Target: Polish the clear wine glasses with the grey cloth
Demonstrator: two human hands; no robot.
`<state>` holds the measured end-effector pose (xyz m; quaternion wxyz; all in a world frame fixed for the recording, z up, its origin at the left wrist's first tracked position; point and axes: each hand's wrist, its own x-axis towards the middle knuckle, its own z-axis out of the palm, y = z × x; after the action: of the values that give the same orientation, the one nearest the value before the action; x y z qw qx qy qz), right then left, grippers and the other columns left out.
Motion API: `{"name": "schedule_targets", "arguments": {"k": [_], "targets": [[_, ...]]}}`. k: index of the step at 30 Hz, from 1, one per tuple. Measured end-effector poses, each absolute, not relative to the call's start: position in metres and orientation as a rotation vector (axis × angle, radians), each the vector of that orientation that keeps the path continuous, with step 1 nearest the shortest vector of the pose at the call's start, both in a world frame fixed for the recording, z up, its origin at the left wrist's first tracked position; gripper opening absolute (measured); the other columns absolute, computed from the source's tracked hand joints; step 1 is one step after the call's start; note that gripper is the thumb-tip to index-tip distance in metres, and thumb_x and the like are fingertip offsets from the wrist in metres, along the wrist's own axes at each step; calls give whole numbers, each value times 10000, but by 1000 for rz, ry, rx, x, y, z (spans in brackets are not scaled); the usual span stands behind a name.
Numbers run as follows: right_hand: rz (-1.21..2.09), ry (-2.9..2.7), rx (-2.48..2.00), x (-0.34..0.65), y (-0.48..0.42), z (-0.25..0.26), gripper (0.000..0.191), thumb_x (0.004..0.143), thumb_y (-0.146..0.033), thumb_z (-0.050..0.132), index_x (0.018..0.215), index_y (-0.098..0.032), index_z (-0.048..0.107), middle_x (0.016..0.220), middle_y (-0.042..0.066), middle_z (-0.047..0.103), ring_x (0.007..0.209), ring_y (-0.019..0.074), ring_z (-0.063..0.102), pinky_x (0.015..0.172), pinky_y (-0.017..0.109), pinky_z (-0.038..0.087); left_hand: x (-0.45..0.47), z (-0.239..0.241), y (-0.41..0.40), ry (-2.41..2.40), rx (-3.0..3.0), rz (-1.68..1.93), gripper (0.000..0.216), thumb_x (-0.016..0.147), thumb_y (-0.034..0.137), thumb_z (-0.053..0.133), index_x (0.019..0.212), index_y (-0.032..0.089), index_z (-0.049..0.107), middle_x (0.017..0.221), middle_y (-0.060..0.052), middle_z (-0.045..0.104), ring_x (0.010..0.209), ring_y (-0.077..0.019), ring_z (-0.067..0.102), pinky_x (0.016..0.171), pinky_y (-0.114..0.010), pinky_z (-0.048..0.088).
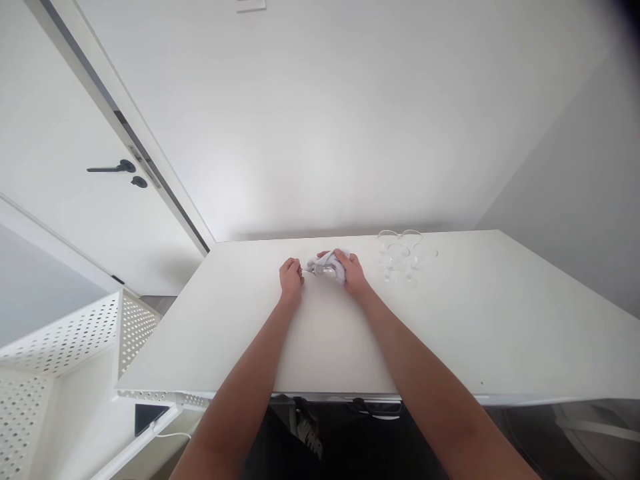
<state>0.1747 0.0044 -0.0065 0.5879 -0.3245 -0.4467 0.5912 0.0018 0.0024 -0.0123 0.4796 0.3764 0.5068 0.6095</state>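
A clear stemmed glass (pixel 326 271) is held on its side above the white tabletop (pixel 450 327), its stem pointing left. My left hand (pixel 291 279) is closed on the stem end; the fingers cover the foot. A white cloth (pixel 341 268) is wrapped around part of the bowl. Gripping that cloth, my right hand (pixel 355 272) presses it against the glass, with the thumb on top. How far the cloth reaches inside the bowl cannot be seen.
Several clear stemmed glasses (pixel 399 253) stand close together near the table's back edge, right of my hands. The wall (pixel 320 133) rises behind the table. At the left are a door with a dark handle (pixel 113 168) and a white perforated panel (pixel 75 320).
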Motion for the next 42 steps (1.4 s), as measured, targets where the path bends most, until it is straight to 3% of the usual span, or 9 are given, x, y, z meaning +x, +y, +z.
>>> {"name": "schedule_targets", "arguments": {"k": [5,12,20,25,32,38,42], "targets": [[1485,-700,-856,172,17,-14,407,786,-544,761,1010,-204,744,1023,76,767,1019,278,697,792,374,595,2,-13,2,1122,936,1589,318,872,319,599,668,194,390,688,26,320,558,-79,253,460,-196,252],[1652,-808,-630,171,11,-11,341,810,-436,765,1099,-257,732,1178,43,733,1160,267,651,932,401,588,-1,-17,7,1107,956,1771,350,949,486,568,777,221,420,700,43,336,541,-76,327,487,-198,349],[1527,-842,-453,170,11,-6,379,845,-356,745,1213,-310,671,1221,16,709,1212,257,627,1004,421,552,5,-25,9,1266,1208,1434,455,870,637,634,793,197,548,738,1,593,586,-107,568,639,-281,536],[1479,-813,-478,173,16,-9,318,840,-350,742,1146,-302,671,1184,16,709,1157,243,644,971,413,555,9,-26,7,1211,1327,1274,493,845,654,649,785,164,659,771,-54,650,676,-152,642,674,-327,602],[1339,-843,-538,174,23,-18,191,806,-344,724,953,-239,659,1014,39,703,965,231,642,848,397,552,13,-22,4,1136,1399,1144,490,853,627,650,782,144,696,817,-104,682,753,-188,684,653,-344,637],[1123,-1218,-661,171,10,-13,348,858,-394,719,1179,-270,668,1099,46,690,1010,240,629,911,413,528,13,-24,4,1175,1436,1117,194,825,343,706,834,149,717,810,-91,705,742,-188,688,600,-316,622],[914,-1367,-679,170,2,-7,331,863,-404,728,1166,-288,665,1394,57,570,1242,267,562,1044,437,485,13,-23,2,1192,1543,1096,115,812,251,659,841,156,717,810,-79,728,668,-165,666,540,-288,585]]}}
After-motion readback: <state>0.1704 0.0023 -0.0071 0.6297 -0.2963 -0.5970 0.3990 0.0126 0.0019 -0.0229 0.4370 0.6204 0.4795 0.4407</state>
